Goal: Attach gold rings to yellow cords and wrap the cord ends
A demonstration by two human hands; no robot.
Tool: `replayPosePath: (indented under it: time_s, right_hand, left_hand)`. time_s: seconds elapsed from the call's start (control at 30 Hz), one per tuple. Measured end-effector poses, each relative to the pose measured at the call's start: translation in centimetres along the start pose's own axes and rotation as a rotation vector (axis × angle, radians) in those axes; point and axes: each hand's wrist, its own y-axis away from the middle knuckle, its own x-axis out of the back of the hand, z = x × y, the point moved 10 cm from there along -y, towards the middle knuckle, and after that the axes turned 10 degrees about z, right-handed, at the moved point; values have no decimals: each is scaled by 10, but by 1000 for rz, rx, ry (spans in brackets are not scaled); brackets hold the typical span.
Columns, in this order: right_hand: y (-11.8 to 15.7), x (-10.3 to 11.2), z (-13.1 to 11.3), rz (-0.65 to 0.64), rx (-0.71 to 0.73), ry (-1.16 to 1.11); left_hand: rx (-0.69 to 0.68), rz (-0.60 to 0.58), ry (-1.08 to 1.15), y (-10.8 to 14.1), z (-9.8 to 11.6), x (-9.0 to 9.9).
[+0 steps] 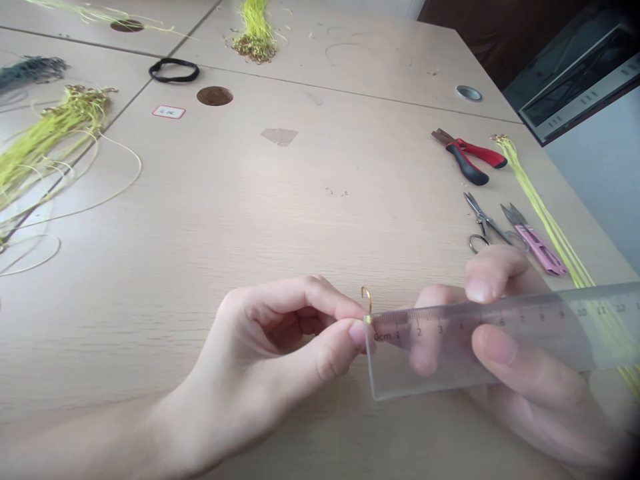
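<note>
My left hand pinches a small gold fish hook between thumb and forefinger, and its bend sticks up above the fingertips. A bit of yellow line shows at the base of the hook, by the ruler's zero corner. My right hand grips a clear plastic ruler, thumb in front and fingers at the top edge and behind. The ruler lies roughly level, its zero end touching or very near the left fingertips. Some right fingers show through the plastic.
Red-and-black pliers, small scissors, pink thread snips and a yellow line bundle lie on the right. More yellow bundles with hooks lie left, and another at the back. A black band and label lie back left.
</note>
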Motion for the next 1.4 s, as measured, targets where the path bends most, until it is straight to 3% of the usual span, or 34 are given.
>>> replayPosePath:
  time_s: [1.4]
  right_hand:
    - [0, 3, 0, 11, -5, 6]
  left_hand:
    - [14, 6, -42, 0, -1, 0]
